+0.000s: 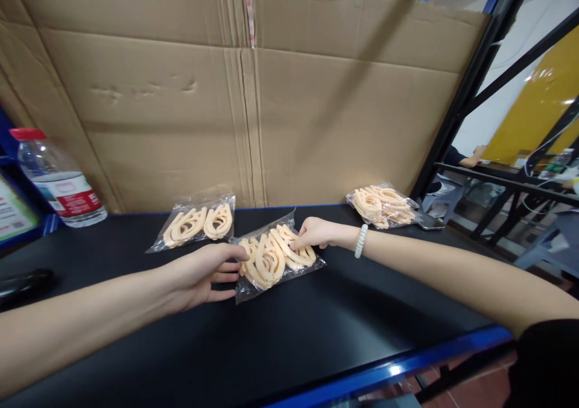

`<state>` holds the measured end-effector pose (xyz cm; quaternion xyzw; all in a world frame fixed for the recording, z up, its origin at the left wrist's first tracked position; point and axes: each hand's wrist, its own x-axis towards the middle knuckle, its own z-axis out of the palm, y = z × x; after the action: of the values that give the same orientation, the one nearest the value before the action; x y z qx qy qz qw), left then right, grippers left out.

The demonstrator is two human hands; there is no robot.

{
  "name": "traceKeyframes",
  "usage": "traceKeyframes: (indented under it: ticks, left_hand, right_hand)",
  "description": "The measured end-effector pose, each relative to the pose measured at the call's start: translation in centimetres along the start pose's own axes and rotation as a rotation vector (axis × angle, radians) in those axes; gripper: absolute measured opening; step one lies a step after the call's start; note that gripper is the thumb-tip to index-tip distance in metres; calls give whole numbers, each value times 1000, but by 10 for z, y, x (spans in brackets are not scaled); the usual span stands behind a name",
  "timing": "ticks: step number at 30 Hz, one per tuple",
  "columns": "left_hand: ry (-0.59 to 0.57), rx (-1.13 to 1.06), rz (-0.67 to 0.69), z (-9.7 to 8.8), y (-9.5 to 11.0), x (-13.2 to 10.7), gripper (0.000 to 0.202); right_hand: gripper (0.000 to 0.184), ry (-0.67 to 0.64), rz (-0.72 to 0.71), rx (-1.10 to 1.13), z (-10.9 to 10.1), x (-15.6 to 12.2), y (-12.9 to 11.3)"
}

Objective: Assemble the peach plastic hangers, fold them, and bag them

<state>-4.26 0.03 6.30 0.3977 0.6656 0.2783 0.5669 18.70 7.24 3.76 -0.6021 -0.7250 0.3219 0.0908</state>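
Note:
A clear plastic bag of pale, peach-coloured looped pieces (266,260) lies at the middle of the black table, between my two hands. My left hand (210,275) holds its left end, thumb on top and the other fingers spread at the edge. On the bag's upper right, my right hand (314,233) is closed, with thumb and fingertips pressed on the plastic; some of its fingers are hidden. Just behind my left hand rests a second such bag (199,224). A third, fuller-looking bag (382,206) sits farther right, beyond my right wrist.
Tall cardboard (181,94) stands along the table's back edge. At the left are a red-capped water bottle (67,191) and a dark object (25,284). A phone-like flat item (429,221) lies by the right bag. Another person's arm (470,157) shows beyond the black frame.

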Motion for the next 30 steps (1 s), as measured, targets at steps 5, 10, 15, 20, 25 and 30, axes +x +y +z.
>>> traceKeyframes:
  ticks: [5, 10, 15, 20, 25, 30]
  left_hand:
    - [-3, -123, -28, 12, -3, 11, 9]
    - [-26, -170, -28, 20, 2, 10, 10]
    - [-69, -211, -17, 23, 5, 10, 8]
    - [-138, -249, -16, 24, 5, 10, 13]
    - [-227, -270, -25, 28, 4, 10, 9]
    - [-296, -279, -39, 44, 10, 14, 8]
  right_hand:
    - [30, 14, 44, 101, 1, -6, -8]
    - [23, 3, 64, 257, 0, -7, -10]
    - [12, -108, 114, 465, -3, -7, -8]
    - [14, -261, 156, 707, -3, -10, -1]
    - [19, -316, 127, 887, -1, -18, 10]
    - [15, -298, 68, 966, -9, -31, 27]
